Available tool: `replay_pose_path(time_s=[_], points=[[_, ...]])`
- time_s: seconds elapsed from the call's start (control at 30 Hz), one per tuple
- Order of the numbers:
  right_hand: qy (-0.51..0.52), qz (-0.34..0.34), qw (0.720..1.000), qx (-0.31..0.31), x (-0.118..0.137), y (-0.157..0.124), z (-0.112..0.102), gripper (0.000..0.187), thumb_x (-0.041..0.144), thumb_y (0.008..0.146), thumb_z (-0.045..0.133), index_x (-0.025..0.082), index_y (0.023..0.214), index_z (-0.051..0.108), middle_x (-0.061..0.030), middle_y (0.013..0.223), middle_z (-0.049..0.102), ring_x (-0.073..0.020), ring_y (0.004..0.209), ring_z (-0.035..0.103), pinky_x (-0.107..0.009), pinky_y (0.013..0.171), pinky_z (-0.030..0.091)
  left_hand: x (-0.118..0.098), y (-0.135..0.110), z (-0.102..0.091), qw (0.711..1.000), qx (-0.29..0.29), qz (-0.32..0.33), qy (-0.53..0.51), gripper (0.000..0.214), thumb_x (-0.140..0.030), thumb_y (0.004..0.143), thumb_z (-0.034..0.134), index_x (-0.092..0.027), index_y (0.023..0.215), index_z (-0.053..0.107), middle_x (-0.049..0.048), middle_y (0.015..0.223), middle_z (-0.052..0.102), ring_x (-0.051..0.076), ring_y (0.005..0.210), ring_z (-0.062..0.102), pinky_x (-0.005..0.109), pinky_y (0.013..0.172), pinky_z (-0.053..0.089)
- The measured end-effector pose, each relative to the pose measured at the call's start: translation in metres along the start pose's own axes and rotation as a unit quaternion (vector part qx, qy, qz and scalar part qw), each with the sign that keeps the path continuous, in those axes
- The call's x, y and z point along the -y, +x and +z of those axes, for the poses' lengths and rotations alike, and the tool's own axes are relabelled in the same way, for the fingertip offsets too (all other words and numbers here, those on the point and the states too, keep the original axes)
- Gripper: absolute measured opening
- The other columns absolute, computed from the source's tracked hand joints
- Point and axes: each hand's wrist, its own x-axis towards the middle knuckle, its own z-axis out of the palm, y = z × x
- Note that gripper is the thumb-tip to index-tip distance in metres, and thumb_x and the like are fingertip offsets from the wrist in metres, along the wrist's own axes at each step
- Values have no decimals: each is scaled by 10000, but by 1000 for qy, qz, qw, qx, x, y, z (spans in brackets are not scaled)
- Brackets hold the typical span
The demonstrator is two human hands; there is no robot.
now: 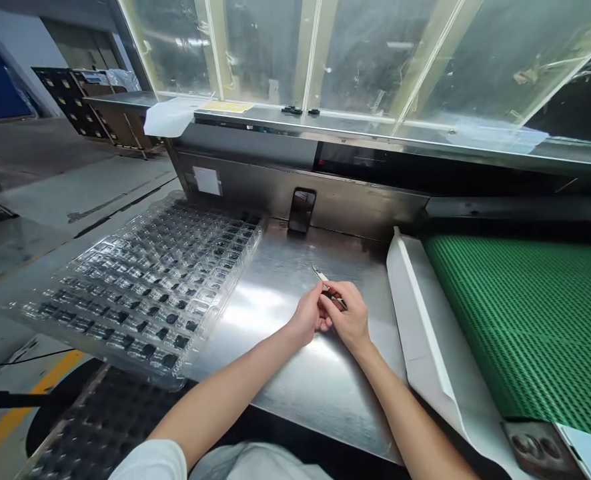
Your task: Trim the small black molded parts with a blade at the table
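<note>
Both my hands meet over the middle of a shiny steel worktop (285,387). My right hand (349,317) is closed around a thin metal tool like tweezers (320,274), whose tip points up and to the left. My left hand (308,317) is curled, its fingertips pinched against the right hand's fingers near the tool; what it holds, if anything, is hidden. A clear plastic blister tray (140,287) with several small dark parts in its pockets lies to the left of my hands.
A green mesh conveyor belt (525,320) runs on the right behind a white guide (415,313). A steel machine wall with a dark sensor block (301,210) and clear panels (365,53) stands behind. Dark stacked trays (110,413) sit at the lower left.
</note>
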Motion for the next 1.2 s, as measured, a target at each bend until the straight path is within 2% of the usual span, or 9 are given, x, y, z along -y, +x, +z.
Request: replay_pose_path(time_s=[0.13,0.27,0.4,0.6,0.73,0.83,0.93,1.07,1.2], points=[[16,13,1000,15,-5,1,-2,178,286,1042,613,228,1192,687,-56,1020,646,-220,933,598,-349,781,495,-12,14,3,997,-25,0,-76,293,-417,906,631,-128,892,580,3,640,550,63,378,382,178,362,163],[-55,17,998,-3,-11,2,-4,177,297,1060,560,211,1145,690,-71,1025,641,-233,953,595,-367,810,487,-32,24,-14,989,-58,88,-102,219,-278,807,674,-146,957,582,-7,695,567,58,416,399,179,387,148],[-167,24,985,25,-24,1,-2,266,389,1045,554,193,1174,680,-91,1056,621,-261,979,584,-405,859,454,-43,27,-32,980,-79,152,-98,209,-263,832,631,-142,995,579,-25,663,533,48,400,332,187,396,130],[-305,63,940,137,-39,0,0,343,417,1020,481,204,1204,678,-96,1090,633,-288,984,586,-390,792,403,-32,31,-34,977,-68,201,-26,250,-362,897,637,-164,1015,541,-44,619,539,50,387,317,183,401,153],[-272,141,926,222,-41,10,-4,329,373,981,468,246,1186,693,-61,945,628,-247,849,608,-352,739,391,-26,35,-33,975,-56,216,-6,364,-488,856,688,-156,922,558,-38,596,538,44,377,292,197,400,159],[-231,169,925,252,-41,18,-6,367,375,940,453,253,1188,694,-57,909,626,-245,817,606,-342,713,392,-27,35,-35,974,-28,222,20,478,-589,822,677,-126,916,608,-27,591,534,43,379,286,211,398,149],[-208,166,941,209,-39,22,-6,388,438,944,414,220,1100,694,-71,918,623,-251,807,602,-351,715,412,-28,31,-35,975,-9,218,39,603,-678,801,658,-104,984,650,-27,583,524,47,391,276,215,410,148],[-129,176,973,77,-30,22,-5,404,530,979,424,192,1034,639,-83,964,637,-230,764,611,-342,715,464,-25,28,-31,976,-4,207,63,700,-739,779,658,-100,1064,677,-55,530,461,59,411,253,217,427,153],[-70,198,978,-11,-16,14,-1,454,627,961,527,197,1031,656,-62,909,670,-230,746,616,-315,680,477,-19,29,-25,971,17,218,102,796,-788,744,674,-67,1077,719,-63,487,392,75,440,274,228,443,171]])
